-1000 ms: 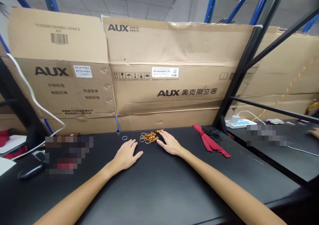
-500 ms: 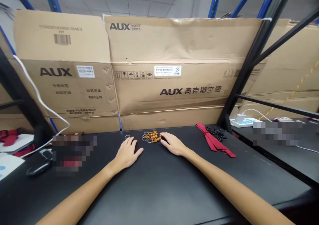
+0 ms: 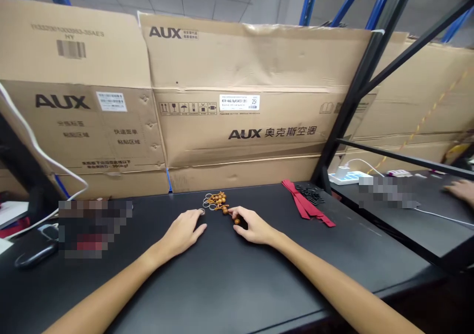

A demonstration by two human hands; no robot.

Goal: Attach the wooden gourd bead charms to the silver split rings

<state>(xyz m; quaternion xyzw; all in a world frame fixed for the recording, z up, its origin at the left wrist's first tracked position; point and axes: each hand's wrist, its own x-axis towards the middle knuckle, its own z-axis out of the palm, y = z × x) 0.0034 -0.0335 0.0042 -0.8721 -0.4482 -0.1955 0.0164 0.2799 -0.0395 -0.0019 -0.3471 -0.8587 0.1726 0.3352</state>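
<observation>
My left hand (image 3: 182,233) lies flat on the black table (image 3: 229,275), fingers stretched out, its fingertips touching a single metal ring (image 3: 201,211). My right hand (image 3: 255,226) rests just to the right with curled fingers pinching a small wooden gourd charm (image 3: 237,220). Just beyond both hands lies a small pile of wooden gourd charms with key rings (image 3: 216,200).
Red ribbons (image 3: 306,206) and a heap of black rings (image 3: 311,194) lie at the back right. Cardboard boxes (image 3: 240,102) wall off the table's far edge. A black rack post (image 3: 348,102) stands right. A white power strip (image 3: 348,177) and another person's hand (image 3: 461,191) are on the neighbouring table.
My right hand has curled and drawn one wooden charm out of the pile towards me. My left hand's fingertips have reached the loose ring. The camera has shifted slightly.
</observation>
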